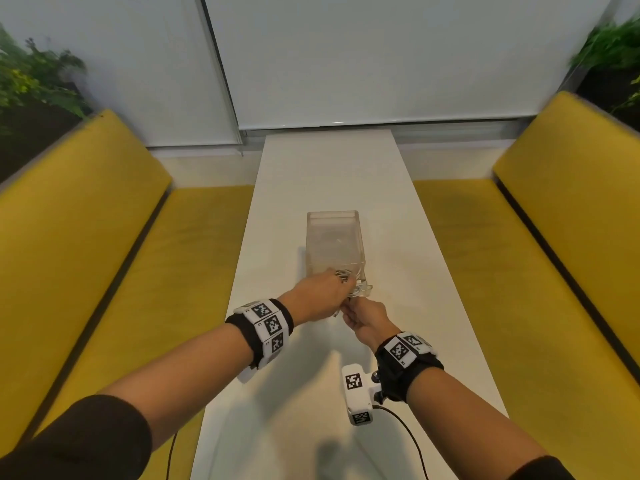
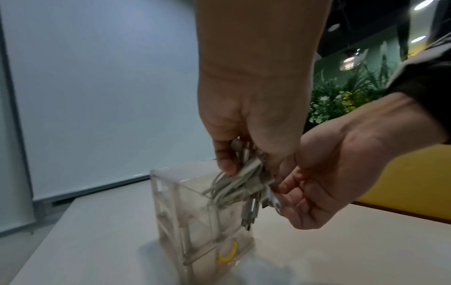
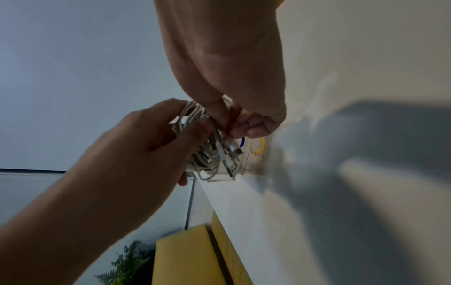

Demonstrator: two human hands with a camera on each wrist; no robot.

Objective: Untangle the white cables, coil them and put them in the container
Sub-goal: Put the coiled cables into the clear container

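Observation:
A bundle of coiled white cables [image 2: 234,185] hangs over the near rim of a clear plastic container [image 2: 195,221] that stands upright on the white table [image 1: 329,174]. My left hand [image 2: 244,138] grips the top of the bundle from above, thumb on the front. My right hand [image 2: 283,190] comes in from the right and pinches the cable ends beside it. Several plugs [image 2: 251,216] dangle in front of the container's near wall. In the head view both hands [image 1: 341,289] [image 1: 349,311] meet at the container's [image 1: 335,244] near edge. The right wrist view shows the coil [image 3: 207,154] between the two hands.
Yellow benches [image 1: 104,237] [image 1: 554,237] run along both sides of the narrow table. A white blind [image 1: 381,64] closes the far end, with plants [image 1: 31,77] in the corners. The container carries a yellow ring mark [image 2: 228,252] low on its near wall.

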